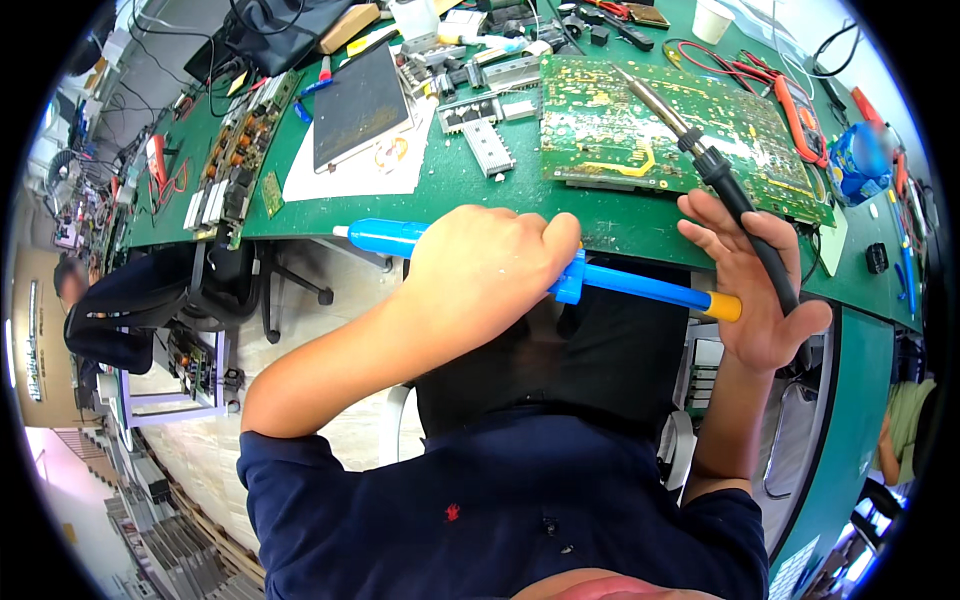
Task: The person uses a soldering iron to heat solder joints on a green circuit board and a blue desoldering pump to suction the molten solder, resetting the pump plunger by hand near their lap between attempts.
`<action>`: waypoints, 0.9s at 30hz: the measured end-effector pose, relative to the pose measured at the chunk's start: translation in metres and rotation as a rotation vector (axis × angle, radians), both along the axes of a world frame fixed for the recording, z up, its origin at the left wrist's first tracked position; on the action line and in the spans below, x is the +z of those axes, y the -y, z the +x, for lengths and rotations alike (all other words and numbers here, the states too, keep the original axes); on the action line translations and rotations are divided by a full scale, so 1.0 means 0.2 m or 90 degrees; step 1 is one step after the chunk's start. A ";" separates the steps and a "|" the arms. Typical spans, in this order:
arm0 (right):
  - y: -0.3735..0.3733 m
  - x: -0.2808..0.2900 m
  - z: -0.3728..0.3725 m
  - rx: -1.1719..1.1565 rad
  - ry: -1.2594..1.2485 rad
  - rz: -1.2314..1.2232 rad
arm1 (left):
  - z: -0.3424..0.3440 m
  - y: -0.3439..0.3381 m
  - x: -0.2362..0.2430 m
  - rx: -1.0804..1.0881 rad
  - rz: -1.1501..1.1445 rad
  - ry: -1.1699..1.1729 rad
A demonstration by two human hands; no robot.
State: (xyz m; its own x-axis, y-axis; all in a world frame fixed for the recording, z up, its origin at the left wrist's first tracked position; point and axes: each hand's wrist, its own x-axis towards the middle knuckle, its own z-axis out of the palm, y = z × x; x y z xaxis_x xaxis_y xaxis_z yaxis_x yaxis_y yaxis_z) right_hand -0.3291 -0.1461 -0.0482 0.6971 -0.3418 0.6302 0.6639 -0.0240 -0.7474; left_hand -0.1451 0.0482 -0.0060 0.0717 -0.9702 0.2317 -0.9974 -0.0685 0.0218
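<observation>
Wrapped round a blue solder sucker (pixel 645 284), my left hand (pixel 485 255) is closed in front of the bench edge. The sucker's pale tip points left, and its yellow plunger end rests against the palm of my right hand (pixel 752 340). A soldering iron (pixel 722 178) with a black handle lies in my right hand between thumb and fingers, the other fingers loosely spread. Its metal tip slants up and left over a large green circuit board (pixel 590 125), which lies solder side up. Whether the tip touches the board I cannot tell.
A dark flat panel (pixel 360 105) lies on white paper (pixel 300 182) on the green bench (pixel 445 205). Metal heatsink parts (pixel 488 148) stand beside it. At right are a red multimeter (pixel 800 118), a blue packet (pixel 858 165) and a paper cup (pixel 712 20). Another populated board (pixel 240 150) sits left.
</observation>
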 end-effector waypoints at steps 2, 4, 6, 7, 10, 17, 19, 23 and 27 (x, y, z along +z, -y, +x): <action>0.00 -0.02 -0.01 -0.026 -0.009 -0.028 | 0.00 -0.01 -0.01 -0.003 -0.005 0.003; 0.01 -0.04 -0.03 -0.054 -0.024 -0.056 | 0.00 -0.02 -0.03 -0.015 -0.026 -0.008; 0.02 -0.06 -0.03 -0.051 -0.028 -0.076 | 0.00 -0.04 -0.05 -0.009 -0.016 -0.004; 0.03 -0.06 -0.02 -0.031 -0.024 -0.082 | 0.00 -0.04 -0.06 -0.006 -0.011 -0.002; 0.04 -0.08 -0.03 -0.009 -0.007 -0.108 | -0.01 -0.01 -0.08 -0.022 -0.038 0.001; 0.00 -0.12 0.01 -0.007 -0.008 -0.107 | 0.01 -0.03 -0.08 0.004 0.004 -0.017; -0.05 -0.12 0.03 -0.005 -0.009 -0.072 | -0.01 0.00 -0.09 -0.005 -0.008 0.000; -0.12 -0.14 0.07 0.020 -0.006 -0.017 | -0.01 0.07 -0.10 -0.013 -0.060 0.028; -0.22 -0.16 0.10 0.043 -0.037 0.099 | -0.04 0.12 -0.12 -0.039 -0.079 0.073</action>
State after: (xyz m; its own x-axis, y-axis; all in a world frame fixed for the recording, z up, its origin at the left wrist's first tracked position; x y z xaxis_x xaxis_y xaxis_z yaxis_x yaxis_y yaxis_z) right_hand -0.3099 -0.1024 -0.0800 0.7554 -0.3836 0.5312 0.6157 0.1380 -0.7758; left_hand -0.1521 0.0251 -0.0304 -0.0213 -0.9355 0.3526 -0.9960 -0.0106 -0.0883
